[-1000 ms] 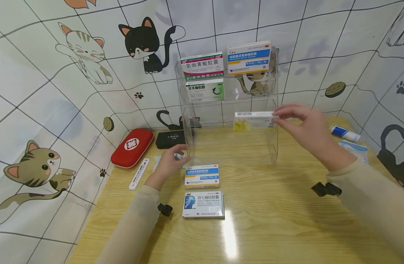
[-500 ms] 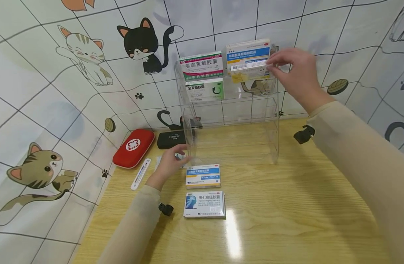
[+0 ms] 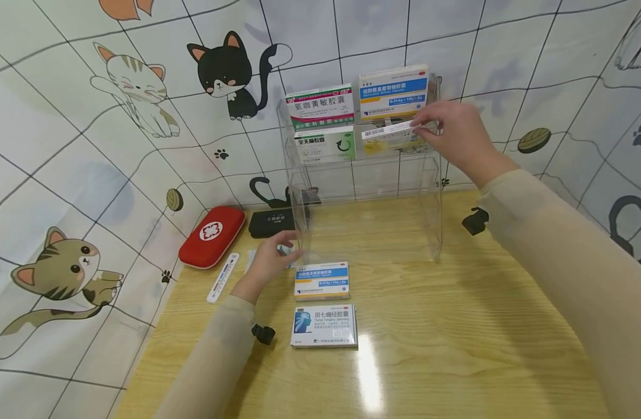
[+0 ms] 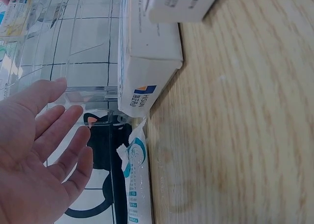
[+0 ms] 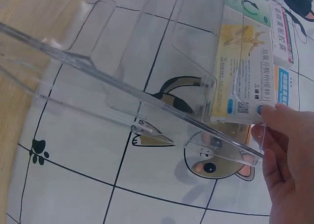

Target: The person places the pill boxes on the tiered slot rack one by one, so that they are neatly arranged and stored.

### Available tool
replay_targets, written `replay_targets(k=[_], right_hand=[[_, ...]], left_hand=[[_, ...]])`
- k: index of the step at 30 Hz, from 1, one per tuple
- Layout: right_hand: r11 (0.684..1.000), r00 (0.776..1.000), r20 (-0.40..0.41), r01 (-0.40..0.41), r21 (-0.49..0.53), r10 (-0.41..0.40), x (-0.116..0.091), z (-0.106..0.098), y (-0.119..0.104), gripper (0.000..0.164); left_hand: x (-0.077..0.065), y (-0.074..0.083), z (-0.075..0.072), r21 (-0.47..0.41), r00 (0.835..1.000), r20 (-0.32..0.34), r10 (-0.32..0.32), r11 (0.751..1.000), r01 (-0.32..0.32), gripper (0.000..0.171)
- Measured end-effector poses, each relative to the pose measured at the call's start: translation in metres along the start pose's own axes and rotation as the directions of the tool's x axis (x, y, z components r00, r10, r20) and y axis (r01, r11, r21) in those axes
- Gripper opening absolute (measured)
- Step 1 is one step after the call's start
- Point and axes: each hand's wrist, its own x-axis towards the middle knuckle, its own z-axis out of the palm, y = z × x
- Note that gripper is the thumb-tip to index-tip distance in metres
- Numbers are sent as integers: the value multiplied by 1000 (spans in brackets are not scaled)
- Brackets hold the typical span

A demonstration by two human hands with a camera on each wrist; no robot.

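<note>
My right hand [image 3: 453,137] pinches the right end of a white and yellow medicine box [image 3: 387,138]. The box is at the second tier of a clear acrylic display rack [image 3: 364,198], right of a green and white medicine box [image 3: 325,145]. In the right wrist view, thumb and fingers grip this white and yellow box [image 5: 245,71] at one end, close to the rack's side panel. My left hand [image 3: 270,256] is beside the rack's lower left corner, fingers loosely bent. The left wrist view shows this left hand [image 4: 49,150] with nothing in its grasp.
A red-and-white box [image 3: 320,107] and a blue-and-white box [image 3: 393,93] fill the top tier. Two boxes lie in front, blue-and-white [image 3: 322,281] and grey-white [image 3: 324,327]. At left are a red case [image 3: 212,237], a black box [image 3: 271,223] and a thermometer strip [image 3: 223,277].
My right hand carried the white and yellow box up from the lower tier to in front of the top tier, then lowered it to the second tier. The left hand has stayed put.
</note>
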Motion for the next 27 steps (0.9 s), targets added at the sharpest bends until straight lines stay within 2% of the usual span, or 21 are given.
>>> replay_targets(k=[3, 5, 8, 12, 16, 20, 23, 25, 27], right_hand=[[1000, 998, 58, 1, -12, 0, -5, 0, -2, 29], [1000, 998, 54, 27, -17, -26, -11, 2, -3, 32], [996, 996, -39, 83, 28, -82, -25, 9, -5, 31], [978, 969, -196, 174, 115, -150, -49, 27, -16, 26], [959, 964, -214, 204, 199, -160, -79, 53, -33, 31], [939, 977, -140, 198, 280, -164, -111, 85, -52, 32], [927, 988, -12, 148, 346, -153, -134, 106, -70, 31], [917, 984, 91, 109, 385, -155, -148, 119, -81, 31], [903, 966, 196, 70, 424, -167, -161, 129, -91, 33]], left_hand=[[0, -2, 2, 0, 1000, -5, -2, 1000, 2, 47], [0, -3, 3, -3, 1000, -10, -6, 1000, 6, 46], [-1, -2, 3, -4, 1000, -11, -11, 1000, 11, 46], [-2, 0, 1, -3, 1000, -3, -12, 1000, 12, 46], [-1, 1, 0, -5, 1000, 2, -7, 1000, 7, 46], [0, 1, 0, -2, 1000, 2, 0, 1000, 0, 47], [0, 1, 0, -3, 1000, 6, 0, 1000, 0, 48], [0, 1, 0, 0, 1000, 7, 1, 1000, -1, 48], [0, 0, 0, 2, 1000, 6, 2, 1000, -2, 48]])
